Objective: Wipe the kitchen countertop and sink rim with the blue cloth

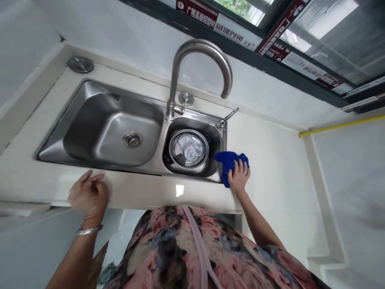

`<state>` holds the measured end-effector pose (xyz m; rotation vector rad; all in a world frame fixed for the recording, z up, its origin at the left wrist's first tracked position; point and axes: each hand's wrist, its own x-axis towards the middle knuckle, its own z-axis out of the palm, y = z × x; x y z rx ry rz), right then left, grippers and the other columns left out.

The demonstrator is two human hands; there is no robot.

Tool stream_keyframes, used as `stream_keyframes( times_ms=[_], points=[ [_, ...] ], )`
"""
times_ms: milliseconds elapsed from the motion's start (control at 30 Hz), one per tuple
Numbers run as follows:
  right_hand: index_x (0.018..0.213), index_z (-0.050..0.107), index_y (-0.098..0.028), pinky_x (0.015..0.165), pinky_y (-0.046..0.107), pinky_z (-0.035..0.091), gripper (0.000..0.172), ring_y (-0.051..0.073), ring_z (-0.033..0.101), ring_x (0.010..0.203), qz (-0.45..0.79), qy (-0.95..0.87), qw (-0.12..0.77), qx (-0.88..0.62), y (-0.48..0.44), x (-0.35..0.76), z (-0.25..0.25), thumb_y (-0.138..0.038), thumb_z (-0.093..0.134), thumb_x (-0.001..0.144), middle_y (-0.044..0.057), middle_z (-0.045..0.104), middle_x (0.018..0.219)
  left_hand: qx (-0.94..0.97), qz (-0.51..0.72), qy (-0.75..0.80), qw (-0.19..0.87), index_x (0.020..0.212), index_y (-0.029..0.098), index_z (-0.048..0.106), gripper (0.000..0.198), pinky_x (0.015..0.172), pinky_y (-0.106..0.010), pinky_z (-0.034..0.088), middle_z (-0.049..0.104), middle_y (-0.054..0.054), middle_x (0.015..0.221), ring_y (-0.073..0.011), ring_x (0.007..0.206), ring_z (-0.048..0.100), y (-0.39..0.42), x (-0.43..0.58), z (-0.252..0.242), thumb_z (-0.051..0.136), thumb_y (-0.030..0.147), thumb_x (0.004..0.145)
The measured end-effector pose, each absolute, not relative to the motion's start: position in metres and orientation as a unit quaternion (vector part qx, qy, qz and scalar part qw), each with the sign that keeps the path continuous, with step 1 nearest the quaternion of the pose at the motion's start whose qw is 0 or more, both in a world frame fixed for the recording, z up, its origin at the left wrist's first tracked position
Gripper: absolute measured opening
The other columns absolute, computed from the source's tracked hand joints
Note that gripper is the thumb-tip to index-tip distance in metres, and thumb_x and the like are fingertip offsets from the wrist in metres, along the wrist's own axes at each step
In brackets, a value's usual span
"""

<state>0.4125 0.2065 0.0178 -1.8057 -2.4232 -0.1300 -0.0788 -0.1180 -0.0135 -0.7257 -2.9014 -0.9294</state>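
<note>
Blue cloth (229,160) @ dbl sink (87,120), cream ctr (270,160), wht wall (129,44).

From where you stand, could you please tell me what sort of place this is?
Probably a kitchen, judging by the double-bowl stainless-steel sink, the tall curved metal tap and the pale cream countertop.
</note>
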Motion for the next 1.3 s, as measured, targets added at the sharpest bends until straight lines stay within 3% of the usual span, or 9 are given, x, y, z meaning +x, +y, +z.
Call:
stream_keyframes(
  times_ms=[100,300,500,600,733,867,1067,1167,1300],
  points=[
    [0.156,0.059,-0.026,0.124,0.073,0.03,0.061,0.043,0.038,0.16,-0.019,-0.819,0.069,-0.569,0.155,0.417,0.018,-0.04,0.043,0.099,0.017,0.054,0.165,-0.224,-0.305,-0.925,0.029,0.106,0.017,0.082,0.025,0.114,-0.045,0.048,0.075,-0.008,0.14,-0.0262,0.123,0.069,-0.112,-0.07,-0.004,0.061,0.021,0.093],
    [0.144,0.069,-0.025,0.125,0.071,0.029,0.055,0.044,0.04,0.158,0.016,-0.836,0.08,-0.542,0.113,0.41,0.017,-0.036,0.047,0.095,0.017,0.061,0.158,-0.225,-0.315,-0.922,0.0,0.111,0.011,0.081,0.025,0.121,-0.049,0.039,0.07,-0.014,0.147,-0.0269,0.132,0.061,-0.111,-0.062,0.005,0.061,0.019,0.098],
    [0.144,0.068,-0.024,0.127,0.06,0.031,0.053,0.036,0.061,0.14,0.086,-0.891,0.07,-0.441,0.108,0.38,0.022,-0.034,0.046,0.096,0.014,0.07,0.147,-0.211,-0.32,-0.924,-0.009,0.113,0.013,0.081,0.023,0.12,-0.051,0.034,0.068,-0.012,0.149,-0.0265,0.135,0.057,-0.11,-0.057,0.007,0.063,0.019,0.099],
    [0.145,0.068,-0.025,0.123,0.057,0.036,0.053,0.034,0.065,0.134,0.138,-0.921,0.072,-0.358,0.104,0.346,0.022,-0.036,0.049,0.097,0.013,0.071,0.147,-0.212,-0.322,-0.923,-0.005,0.112,0.014,0.081,0.022,0.12,-0.051,0.035,0.068,-0.011,0.149,-0.0261,0.134,0.057,-0.11,-0.058,0.006,0.063,0.018,0.099],
    [0.148,0.067,-0.023,0.12,0.054,0.039,0.052,0.033,0.063,0.136,0.214,-0.952,0.063,-0.211,0.1,0.279,0.019,-0.037,0.052,0.1,0.013,0.067,0.154,-0.213,-0.324,-0.921,-0.009,0.112,0.011,0.081,0.024,0.12,-0.052,0.035,0.068,-0.012,0.148,-0.0267,0.136,0.057,-0.112,-0.059,0.003,0.061,0.018,0.101],
    [0.154,0.062,-0.022,0.126,0.053,0.035,0.053,0.031,0.057,0.146,0.291,-0.953,0.017,-0.079,0.103,0.207,0.017,-0.036,0.055,0.103,0.013,0.06,0.162,-0.204,-0.322,-0.925,-0.014,0.11,0.012,0.081,0.027,0.12,-0.054,0.035,0.068,-0.011,0.147,-0.0286,0.138,0.058,-0.112,-0.057,0.004,0.057,0.019,0.101],
    [0.155,0.06,-0.022,0.138,0.065,0.008,0.048,0.031,0.037,0.164,0.355,-0.934,-0.015,-0.029,0.129,0.145,0.001,-0.034,0.051,0.11,0.011,0.064,0.158,-0.192,-0.294,-0.936,-0.003,0.105,0.015,0.081,0.026,0.12,-0.049,0.039,0.07,-0.012,0.144,-0.0271,0.132,0.063,-0.112,-0.056,0.005,0.056,0.02,0.097],
    [0.153,0.061,-0.023,0.138,0.066,0.006,0.045,0.028,0.039,0.163,0.384,-0.923,-0.023,-0.015,0.149,0.134,-0.014,-0.032,0.052,0.11,0.01,0.067,0.154,-0.187,-0.28,-0.942,-0.002,0.105,0.014,0.081,0.025,0.12,-0.049,0.04,0.071,-0.011,0.143,-0.0261,0.129,0.064,-0.114,-0.056,0.003,0.057,0.02,0.098],
    [0.15,0.063,-0.022,0.138,0.064,0.012,0.044,0.027,0.043,0.161,0.373,-0.928,-0.024,-0.005,0.175,0.118,-0.031,-0.028,0.057,0.108,0.012,0.066,0.155,-0.185,-0.263,-0.947,-0.002,0.104,0.015,0.08,0.024,0.119,-0.05,0.041,0.071,-0.009,0.142,-0.0261,0.13,0.065,-0.116,-0.056,0.003,0.057,0.018,0.099]
  ],
)
